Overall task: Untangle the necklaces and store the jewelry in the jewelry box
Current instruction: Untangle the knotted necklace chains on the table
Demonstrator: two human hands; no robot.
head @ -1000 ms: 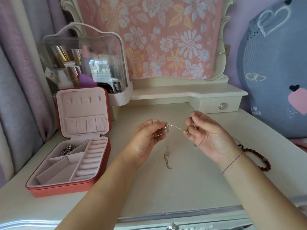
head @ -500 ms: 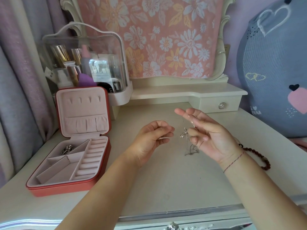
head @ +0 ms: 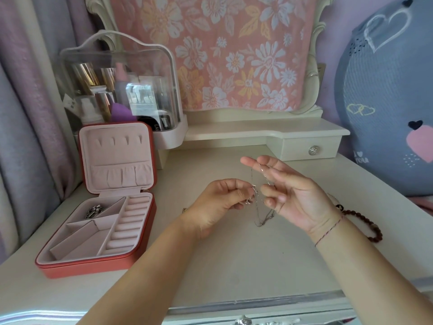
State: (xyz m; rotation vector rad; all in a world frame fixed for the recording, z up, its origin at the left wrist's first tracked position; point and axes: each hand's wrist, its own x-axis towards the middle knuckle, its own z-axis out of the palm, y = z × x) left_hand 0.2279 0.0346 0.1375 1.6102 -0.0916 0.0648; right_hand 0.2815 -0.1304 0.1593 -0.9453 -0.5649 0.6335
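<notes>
Above the middle of the dressing table a thin silver necklace (head: 259, 207) hangs in loops between my hands. My left hand (head: 219, 204) pinches its pendant end with curled fingers. My right hand (head: 290, 195) is raised beside it, palm toward me; the chain drapes over its extended index finger and its thumb and lower fingers curl round the strands. The red jewelry box (head: 98, 263) lies open at the left with a pink lining, and one silver piece (head: 95, 211) sits in its back left compartment.
A dark beaded bracelet (head: 365, 227) lies on the table behind my right wrist. A clear cosmetics case (head: 119, 85) stands behind the box. A small drawer shelf (head: 309, 146) is at the back right, a large grey-blue cushion (head: 386, 102) beyond it.
The chain was stretched taut between both hands a second ago; now my right hand has lifted and opened its upper fingers, and the chain hangs slack in loops. My left hand moved in to the pendant.
</notes>
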